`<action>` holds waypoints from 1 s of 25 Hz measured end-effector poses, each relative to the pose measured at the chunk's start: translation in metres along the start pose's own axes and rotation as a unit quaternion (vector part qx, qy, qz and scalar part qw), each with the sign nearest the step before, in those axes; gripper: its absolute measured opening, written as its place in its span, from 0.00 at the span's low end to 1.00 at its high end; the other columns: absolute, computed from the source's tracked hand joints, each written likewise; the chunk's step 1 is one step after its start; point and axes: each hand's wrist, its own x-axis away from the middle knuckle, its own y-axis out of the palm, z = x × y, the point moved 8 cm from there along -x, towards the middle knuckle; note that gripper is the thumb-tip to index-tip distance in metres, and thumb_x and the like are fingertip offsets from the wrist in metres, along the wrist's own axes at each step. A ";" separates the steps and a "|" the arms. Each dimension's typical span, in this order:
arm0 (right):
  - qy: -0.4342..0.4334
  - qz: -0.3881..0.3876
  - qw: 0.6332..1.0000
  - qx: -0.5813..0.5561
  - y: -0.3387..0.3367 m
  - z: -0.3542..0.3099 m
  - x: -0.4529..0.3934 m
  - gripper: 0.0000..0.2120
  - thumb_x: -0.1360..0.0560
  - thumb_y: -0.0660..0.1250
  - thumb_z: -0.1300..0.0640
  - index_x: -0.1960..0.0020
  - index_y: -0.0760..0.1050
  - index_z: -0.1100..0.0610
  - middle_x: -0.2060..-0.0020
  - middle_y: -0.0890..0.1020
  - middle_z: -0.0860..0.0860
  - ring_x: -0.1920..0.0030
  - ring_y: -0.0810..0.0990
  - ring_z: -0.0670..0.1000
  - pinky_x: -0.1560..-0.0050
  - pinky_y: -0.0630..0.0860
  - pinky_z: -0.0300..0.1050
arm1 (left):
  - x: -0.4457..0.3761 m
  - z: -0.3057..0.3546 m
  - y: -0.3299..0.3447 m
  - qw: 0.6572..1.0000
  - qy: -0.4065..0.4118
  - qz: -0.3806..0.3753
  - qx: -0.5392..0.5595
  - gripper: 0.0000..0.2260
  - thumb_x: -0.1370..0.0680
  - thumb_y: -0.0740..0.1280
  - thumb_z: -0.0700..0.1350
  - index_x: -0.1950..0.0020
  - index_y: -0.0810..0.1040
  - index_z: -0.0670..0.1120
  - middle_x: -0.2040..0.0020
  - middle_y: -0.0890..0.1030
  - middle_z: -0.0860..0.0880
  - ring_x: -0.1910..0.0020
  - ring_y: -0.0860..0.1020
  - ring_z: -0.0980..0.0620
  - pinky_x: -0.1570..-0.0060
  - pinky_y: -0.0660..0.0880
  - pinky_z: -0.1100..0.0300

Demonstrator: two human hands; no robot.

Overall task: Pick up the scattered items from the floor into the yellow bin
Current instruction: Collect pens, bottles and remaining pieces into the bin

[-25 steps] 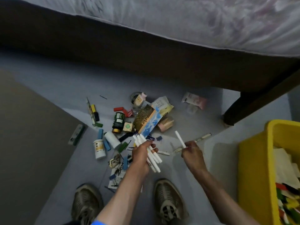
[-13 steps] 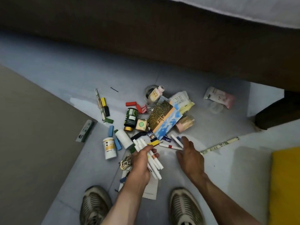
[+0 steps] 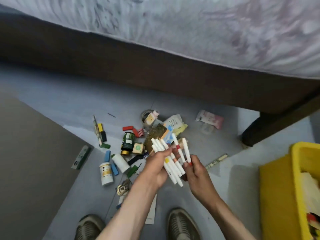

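My left hand (image 3: 156, 166) grips a bundle of several white markers (image 3: 170, 168), fanned out above the floor. My right hand (image 3: 194, 172) pinches two more white markers (image 3: 183, 149) with red bands and holds them against the bundle. Behind the hands lies the pile of scattered items: a dark green can (image 3: 127, 142), a white bottle (image 3: 106, 173), a white tube (image 3: 120, 162), a patterned box (image 3: 156, 137), red, blue and yellow blocks. The yellow bin (image 3: 277, 191) stands at the right edge, holding papers and coloured pieces.
A bed with a dark frame (image 3: 155, 71) and a pale mattress spans the back; its leg (image 3: 251, 135) stands near the bin. A pink packet (image 3: 210, 118), a thin stick (image 3: 216, 161) and a green pack (image 3: 80, 157) lie apart. My shoes (image 3: 182, 224) are below.
My right hand has lifted two red-banded markers off the floor and brought them up to the bundle in my left hand. The view tilted up, and the bin came back into sight.
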 end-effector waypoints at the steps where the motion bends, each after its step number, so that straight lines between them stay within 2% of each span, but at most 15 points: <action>1: -0.010 0.044 0.998 -0.035 -0.022 -0.018 0.004 0.05 0.18 0.58 0.54 0.49 0.72 0.47 0.60 0.82 0.42 0.61 0.81 0.42 0.64 0.77 0.36 | 0.013 0.011 0.031 0.999 0.010 -0.035 -0.022 0.13 0.21 0.64 0.39 0.38 0.77 0.36 0.44 0.80 0.37 0.47 0.79 0.40 0.39 0.74 0.43; 3: -0.012 0.113 0.988 -0.102 -0.068 -0.049 0.012 0.06 0.19 0.60 0.56 0.49 0.75 0.48 0.59 0.83 0.44 0.59 0.81 0.42 0.62 0.76 0.36 | 0.044 0.029 0.091 0.992 0.036 -0.088 -0.086 0.11 0.20 0.65 0.40 0.40 0.77 0.38 0.49 0.81 0.39 0.49 0.79 0.41 0.39 0.75 0.43; 5: 0.001 0.148 0.976 -0.162 -0.117 -0.073 0.028 0.08 0.19 0.61 0.55 0.48 0.77 0.46 0.56 0.84 0.48 0.55 0.83 0.46 0.55 0.79 0.44 | 0.083 0.037 0.150 0.975 0.061 -0.145 -0.154 0.10 0.21 0.65 0.40 0.41 0.77 0.39 0.54 0.81 0.42 0.52 0.80 0.43 0.41 0.76 0.44; 7: 0.009 0.184 0.965 -0.188 -0.170 -0.092 0.057 0.09 0.19 0.60 0.53 0.48 0.80 0.46 0.55 0.85 0.50 0.52 0.84 0.52 0.51 0.80 0.54 | 0.124 0.026 0.207 0.951 0.078 -0.203 -0.222 0.11 0.21 0.65 0.40 0.40 0.77 0.39 0.53 0.80 0.42 0.53 0.80 0.44 0.43 0.77 0.46; 9: 0.011 0.226 0.951 -0.212 -0.223 -0.100 0.096 0.13 0.18 0.58 0.51 0.50 0.82 0.48 0.56 0.86 0.50 0.52 0.84 0.54 0.49 0.80 0.57 | 0.166 0.002 0.259 0.917 0.092 -0.250 -0.297 0.11 0.21 0.66 0.41 0.40 0.76 0.40 0.54 0.79 0.43 0.57 0.79 0.46 0.52 0.78 0.51; 11: 0.023 0.252 0.928 -0.274 -0.256 -0.097 0.131 0.16 0.18 0.57 0.49 0.50 0.83 0.48 0.56 0.86 0.51 0.53 0.85 0.55 0.52 0.82 0.59 | 0.194 -0.026 0.298 0.882 0.115 -0.271 -0.368 0.08 0.20 0.65 0.41 0.43 0.75 0.41 0.55 0.77 0.42 0.61 0.78 0.48 0.56 0.77 0.53; 13: 0.043 0.263 0.904 -0.335 -0.277 -0.085 0.166 0.16 0.19 0.58 0.45 0.47 0.83 0.51 0.55 0.86 0.53 0.54 0.86 0.55 0.61 0.83 0.53 | 0.219 -0.067 0.322 0.842 0.096 -0.298 -0.439 0.11 0.19 0.63 0.45 0.40 0.73 0.41 0.55 0.78 0.43 0.61 0.78 0.49 0.57 0.78 0.53; 15: 0.080 0.270 0.894 -0.350 -0.289 -0.062 0.199 0.17 0.19 0.58 0.43 0.42 0.80 0.51 0.53 0.86 0.53 0.53 0.86 0.54 0.63 0.82 0.49 | 0.241 -0.114 0.331 0.805 -0.004 -0.346 -0.482 0.19 0.19 0.61 0.56 0.38 0.74 0.42 0.53 0.81 0.46 0.57 0.81 0.49 0.51 0.78 0.53; 17: 0.113 0.280 0.875 -0.379 -0.298 -0.036 0.225 0.17 0.19 0.58 0.43 0.40 0.79 0.49 0.50 0.86 0.53 0.49 0.85 0.56 0.58 0.82 0.52 | 0.249 -0.141 0.338 0.776 -0.068 -0.380 -0.499 0.29 0.22 0.58 0.65 0.30 0.69 0.46 0.42 0.79 0.48 0.45 0.79 0.47 0.37 0.72 0.47; 19: 0.140 0.292 0.852 -0.412 -0.302 -0.017 0.241 0.18 0.20 0.59 0.44 0.41 0.80 0.55 0.49 0.85 0.58 0.49 0.84 0.58 0.54 0.81 0.54 | 0.243 -0.139 0.347 0.781 -0.054 -0.371 -0.499 0.37 0.24 0.57 0.68 0.22 0.55 0.48 0.26 0.66 0.44 0.30 0.69 0.39 0.30 0.62 0.40; 20: 0.149 0.305 0.836 -0.431 -0.304 -0.009 0.247 0.19 0.20 0.60 0.45 0.42 0.80 0.59 0.48 0.83 0.62 0.49 0.83 0.58 0.52 0.80 0.54 | 0.239 -0.134 0.351 0.787 -0.036 -0.363 -0.497 0.39 0.24 0.57 0.69 0.21 0.51 0.50 0.22 0.58 0.42 0.26 0.61 0.36 0.30 0.60 0.39; 21: 0.150 0.315 0.824 -0.447 -0.304 -0.004 0.251 0.20 0.20 0.61 0.46 0.44 0.79 0.62 0.45 0.81 0.64 0.57 0.75 0.50 0.49 0.78 0.54 | 0.234 -0.129 0.354 0.793 -0.022 -0.354 -0.495 0.39 0.24 0.57 0.69 0.21 0.50 0.51 0.21 0.55 0.41 0.25 0.57 0.35 0.30 0.59 0.38; 22: 0.144 0.325 0.815 -0.457 -0.305 0.000 0.253 0.17 0.20 0.61 0.47 0.44 0.79 0.59 0.41 0.81 0.60 0.38 0.72 0.59 0.46 0.77 0.54 | 0.229 -0.125 0.355 0.796 -0.011 -0.348 -0.494 0.38 0.24 0.57 0.69 0.21 0.51 0.50 0.21 0.56 0.40 0.24 0.57 0.35 0.30 0.59 0.39; 23: 0.136 0.329 0.811 -0.464 -0.304 0.002 0.251 0.16 0.20 0.61 0.46 0.40 0.77 0.55 0.38 0.79 0.55 0.44 0.80 0.53 0.45 0.77 0.52 | 0.223 -0.121 0.353 0.796 -0.003 -0.345 -0.496 0.37 0.24 0.57 0.69 0.21 0.53 0.50 0.22 0.58 0.41 0.25 0.58 0.36 0.30 0.60 0.39; 25: 0.119 0.330 0.809 -0.472 -0.299 0.003 0.243 0.23 0.19 0.60 0.46 0.28 0.67 0.54 0.32 0.73 0.50 0.38 0.77 0.53 0.42 0.76 0.51 | 0.212 -0.110 0.348 0.792 0.007 -0.348 -0.502 0.35 0.23 0.56 0.67 0.22 0.57 0.50 0.23 0.63 0.41 0.26 0.63 0.37 0.30 0.61 0.41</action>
